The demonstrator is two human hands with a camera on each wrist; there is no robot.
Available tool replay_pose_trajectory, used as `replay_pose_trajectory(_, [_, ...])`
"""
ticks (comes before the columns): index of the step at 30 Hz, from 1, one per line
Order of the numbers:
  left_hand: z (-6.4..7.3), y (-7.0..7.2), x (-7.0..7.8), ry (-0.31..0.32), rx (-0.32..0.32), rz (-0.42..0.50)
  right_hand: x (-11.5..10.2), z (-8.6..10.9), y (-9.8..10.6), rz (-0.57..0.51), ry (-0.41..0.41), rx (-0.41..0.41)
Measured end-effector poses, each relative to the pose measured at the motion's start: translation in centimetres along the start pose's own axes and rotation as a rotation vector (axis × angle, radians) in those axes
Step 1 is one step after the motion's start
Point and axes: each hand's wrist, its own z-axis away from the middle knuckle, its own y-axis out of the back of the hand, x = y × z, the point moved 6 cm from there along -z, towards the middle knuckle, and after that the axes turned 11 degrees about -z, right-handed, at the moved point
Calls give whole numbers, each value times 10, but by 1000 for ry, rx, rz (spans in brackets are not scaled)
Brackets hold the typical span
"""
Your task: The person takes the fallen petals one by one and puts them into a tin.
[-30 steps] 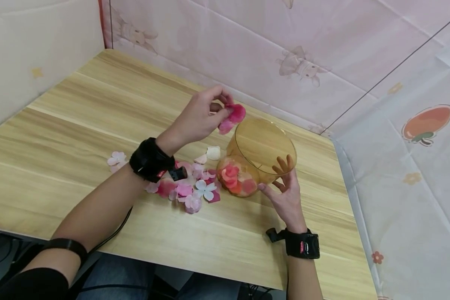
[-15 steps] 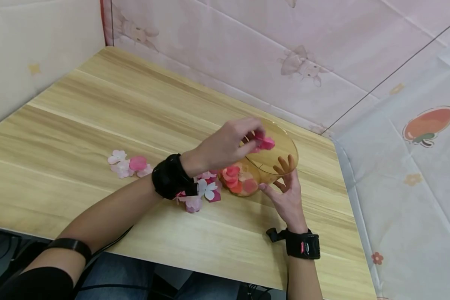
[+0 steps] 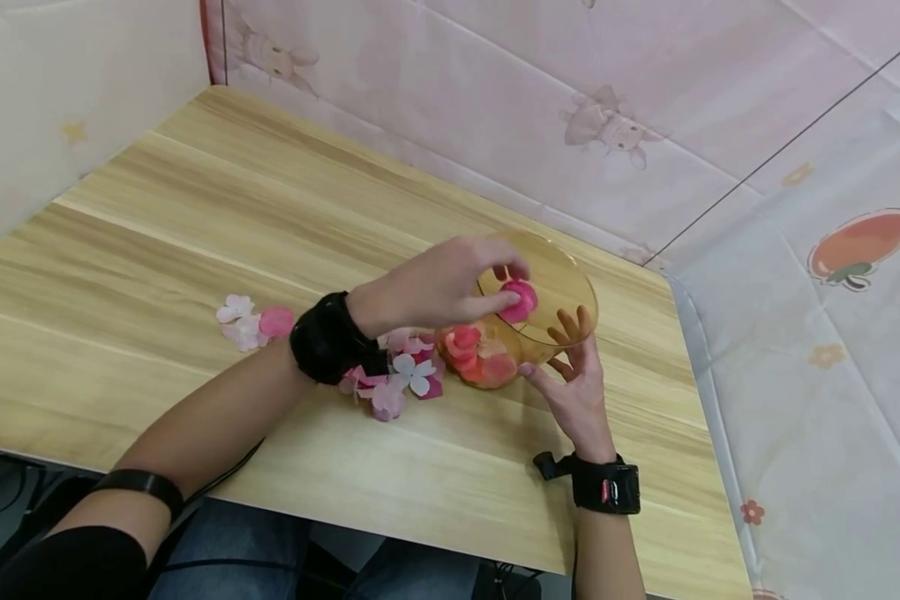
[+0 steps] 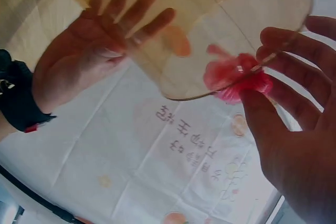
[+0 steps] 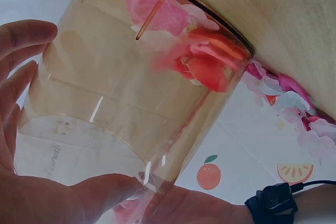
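Left hand (image 3: pixel 450 283) pinches pink petals (image 3: pixel 523 303) at mouth of amber container (image 3: pixel 566 279), right hand (image 3: pixel 574 396) grips it, in head view; loose petals (image 3: pixel 414 375) are left outside. Left wrist view: same pinch. Right wrist view: red petals (image 5: pixel 209 69) already inside, work seems partway.

The see-through jar (image 5: pixel 105 93) is smooth and shiny, like glass or hard plastic; I can't tell which. The bright pink petal (image 3: pixel 521 302) looks like thin, soft cloth, a bit silky. The loose petals (image 3: pixel 387 400) look like thin cloth too, mostly dull. The table (image 3: pixel 270 208) looks like smooth wood with stripy lines and a soft shine. The wall sheet (image 3: pixel 435 108) is thin and creased. The jeans (image 3: pixel 228 550) are dull cloth.
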Motion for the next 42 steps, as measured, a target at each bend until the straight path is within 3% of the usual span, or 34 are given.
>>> replay_pose_trajectory(6, [6,22,-10,22,82,62,-1,2,1,-11,18,-19])
replay_pose_trajectory(12, [7,19,-3,-8,83,62,-2,6,3,-12,14,-18])
replay_pose_trajectory(20, [6,10,3,10,208,136,-1,7,2,-2,7,-15])
replay_pose_trajectory(27, [0,-13,7,48,132,60,-2,6,3,-1,3,-3])
replay_pose_trajectory(32, [-1,-18,7,67,77,3,-3,6,3,-7,-1,3])
replay_pose_trajectory(38, [0,-14,5,55,21,-19,-3,6,3,-9,3,6])
replay_pose_trajectory(42, [4,4,-14,129,41,17,-2,6,2,-9,1,-3])
